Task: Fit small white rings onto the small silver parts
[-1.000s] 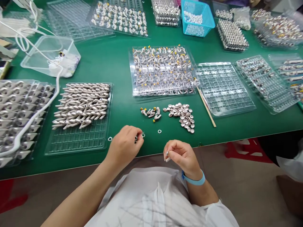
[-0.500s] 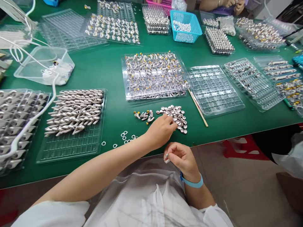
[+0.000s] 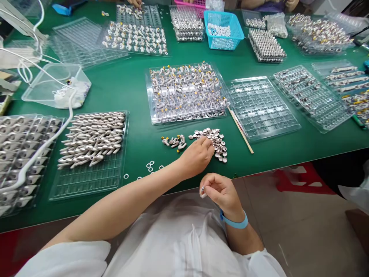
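Observation:
My left hand [image 3: 197, 157] reaches into a heap of small round silvery caps [image 3: 220, 148] on the green table. Its fingers are bent and drawn together, and the tips are hidden, so anything between them cannot be made out. Closer to my body, my right hand [image 3: 220, 192], with a blue band at the wrist, is closed in a pinch on a small white part with a shiny bit [image 3: 203, 191]. Left of the caps lie several curved whitish pieces with yellow tabs [image 3: 174, 141]. Small white rings [image 3: 150, 164] are scattered nearer the table edge, partly behind my left forearm.
A tray of yellow-tabbed pieces [image 3: 184, 92] sits ahead, beside a thin wooden stick [image 3: 240, 130] and a clear tray [image 3: 263, 109]. Left are trays of grey pieces [image 3: 92, 138], a white cable [image 3: 49, 148] and a plastic box [image 3: 37, 90]. A blue basket [image 3: 223, 42] stands behind.
My left hand has shifted only slightly at the cap heap, its fingers more curled. My right hand keeps its pinch. A person's hand now shows at the far back tray.

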Available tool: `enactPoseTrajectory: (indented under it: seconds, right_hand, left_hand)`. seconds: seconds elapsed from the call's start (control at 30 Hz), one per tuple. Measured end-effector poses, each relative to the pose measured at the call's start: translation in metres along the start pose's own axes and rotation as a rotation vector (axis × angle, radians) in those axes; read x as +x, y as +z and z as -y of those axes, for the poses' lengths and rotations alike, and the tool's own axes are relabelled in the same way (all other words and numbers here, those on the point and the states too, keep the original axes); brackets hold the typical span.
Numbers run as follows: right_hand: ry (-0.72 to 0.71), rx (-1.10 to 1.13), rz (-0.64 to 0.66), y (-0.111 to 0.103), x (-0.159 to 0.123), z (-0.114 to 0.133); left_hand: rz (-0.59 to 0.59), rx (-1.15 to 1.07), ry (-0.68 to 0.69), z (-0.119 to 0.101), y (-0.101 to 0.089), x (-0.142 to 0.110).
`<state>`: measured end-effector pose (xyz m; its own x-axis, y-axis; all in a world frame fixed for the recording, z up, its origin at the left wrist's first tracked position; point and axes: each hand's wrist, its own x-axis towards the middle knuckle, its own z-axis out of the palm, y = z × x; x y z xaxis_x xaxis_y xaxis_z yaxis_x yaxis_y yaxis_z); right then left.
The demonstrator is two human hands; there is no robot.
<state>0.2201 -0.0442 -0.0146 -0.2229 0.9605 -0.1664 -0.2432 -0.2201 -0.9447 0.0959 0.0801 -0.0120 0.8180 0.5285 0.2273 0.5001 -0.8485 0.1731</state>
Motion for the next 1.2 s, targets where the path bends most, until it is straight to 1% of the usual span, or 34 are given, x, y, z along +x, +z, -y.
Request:
enactPoseTrajectory:
  seconds: [0.07,0.17,0.27,0.33,0.4,0.5,0.57,0.67,0.77,0.83,0.87,0.9,0.97,1.07,1.2]
  right_hand:
    - [-0.004,-0.001,-0.012,-0.001,0.0,0.001]
    - [-0.036,-0.033,-0.063,-0.002,0.0,0.003]
    - [-0.095,-0.112,-0.155,-0.002,0.001,0.005]
    - [-0.145,-0.179,-0.214,0.001,0.003,0.005]
    - [-0.199,-0.246,-0.217,0.007,0.006,0.005]
    - [-0.268,-0.348,-0.137,0.018,0.01,0.007]
    - [-0.305,-0.439,-0.093,0.026,0.013,0.009]
    - [-0.371,-0.596,-0.066,0.036,0.018,0.012]
    - [-0.437,-0.706,-0.041,0.041,0.022,0.013]
    - [-0.467,-0.752,-0.008,0.042,0.024,0.013]
    - [-0.478,-0.774,0.013,0.041,0.025,0.013]
    - [-0.491,-0.796,0.036,0.041,0.026,0.013]
    - [-0.511,-0.838,0.096,0.039,0.027,0.014]
    - [-0.535,-0.866,0.182,0.036,0.03,0.016]
    - [-0.535,-0.809,0.21,0.037,0.031,0.019]
  left_hand:
    - [-0.068,-0.068,-0.035,0.001,-0.002,-0.008]
    - [-0.202,-0.232,-0.118,0.0,-0.009,-0.028]
    - [-0.31,-0.417,-0.265,-0.004,-0.02,-0.052]
    - [-0.305,-0.541,-0.418,-0.008,-0.028,-0.066]
    - [-0.276,-0.651,-0.548,-0.014,-0.034,-0.078]
    - [-0.256,-0.756,-0.694,-0.021,-0.037,-0.091]
    - [-0.269,-0.828,-0.765,-0.025,-0.036,-0.097]
    - [-0.299,-0.932,-0.785,-0.026,-0.034,-0.104]
    - [-0.278,-0.931,-0.688,-0.022,-0.034,-0.112]
    - [-0.241,-0.912,-0.62,-0.018,-0.036,-0.115]
    - [-0.216,-0.912,-0.608,-0.016,-0.037,-0.117]
    - [-0.186,-0.92,-0.615,-0.015,-0.038,-0.118]
    - [-0.129,-0.955,-0.679,-0.013,-0.041,-0.119]
    - [-0.066,-1.07,-0.762,-0.011,-0.045,-0.12]
    - [-0.011,-1.238,-0.741,-0.009,-0.049,-0.123]
